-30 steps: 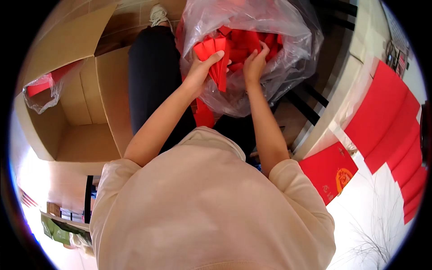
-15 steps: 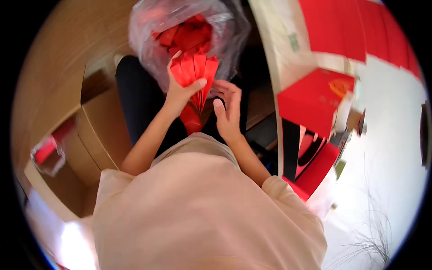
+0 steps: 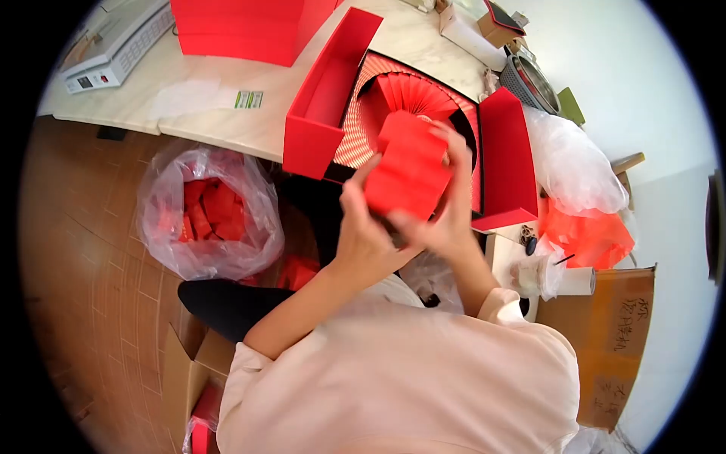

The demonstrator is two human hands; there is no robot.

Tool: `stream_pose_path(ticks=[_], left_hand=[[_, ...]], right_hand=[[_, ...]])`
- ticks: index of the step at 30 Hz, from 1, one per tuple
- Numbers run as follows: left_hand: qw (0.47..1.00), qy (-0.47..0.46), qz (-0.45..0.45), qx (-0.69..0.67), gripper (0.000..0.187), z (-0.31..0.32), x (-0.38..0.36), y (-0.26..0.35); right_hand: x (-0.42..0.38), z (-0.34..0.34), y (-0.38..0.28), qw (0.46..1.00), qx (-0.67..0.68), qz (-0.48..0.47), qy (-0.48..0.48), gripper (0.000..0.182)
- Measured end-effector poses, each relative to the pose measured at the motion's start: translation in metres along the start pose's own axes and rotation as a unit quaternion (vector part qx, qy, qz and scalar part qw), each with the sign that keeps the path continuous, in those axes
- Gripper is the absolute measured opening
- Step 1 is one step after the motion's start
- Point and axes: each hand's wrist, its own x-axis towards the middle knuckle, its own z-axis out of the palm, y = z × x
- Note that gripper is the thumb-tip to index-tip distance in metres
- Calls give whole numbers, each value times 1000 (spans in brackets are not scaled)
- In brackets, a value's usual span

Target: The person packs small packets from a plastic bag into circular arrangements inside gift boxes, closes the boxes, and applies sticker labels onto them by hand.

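Both my hands grip a stack of red folded paper [image 3: 408, 170], smeared a little by motion. My left hand [image 3: 364, 227] is wrapped round its left side and lower edge. On the right side my right hand [image 3: 451, 204] presses it, fingers along the upper edge and thumb below. The stack is held above the near part of an open red box [image 3: 318, 135] on the table. Inside the box, a gold-and-red striped round insert [image 3: 352, 140] has a fan of red pleated paper [image 3: 412, 92] along its far side. My hands and the stack hide the box's near middle.
A clear plastic bag [image 3: 160, 227] of red folded pieces stands on the floor at left. A red box [image 3: 242, 26] and a grey-white device [image 3: 125, 53] are on the table [image 3: 136, 113]. Cardboard boxes [image 3: 616, 340] flank me; a cup [image 3: 535, 274] stands at right.
My view has swung from the plastic bag to the open box on the table. The fanned red paper, earlier in my left hand, appears closed into a stack between both hands.
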Motion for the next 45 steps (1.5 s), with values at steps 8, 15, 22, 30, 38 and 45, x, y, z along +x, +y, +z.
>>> stream_pose_path(ticks=[8,15,22,30,38,45], left_hand=[[967,-105,-31,229,93,7,17,-41],[933,-126,-11,338,69,7,28,-52],[938,-119,-105,308,53,9,60,-52],[949,-90,-18,303,50,29,92,-89],[901,-99,-51,418,40,34,87,-93],[884,-118,7,453,47,35,84,-95]], right_hand=[[60,-26,106,898,185,386,-105,74],[71,12,141,919,-194,300,-166,87],[54,20,151,921,-301,213,-127,83],[41,15,159,921,-359,62,-138,76],[32,8,154,972,-198,19,-127,73],[18,-24,136,963,-227,114,-87,6]])
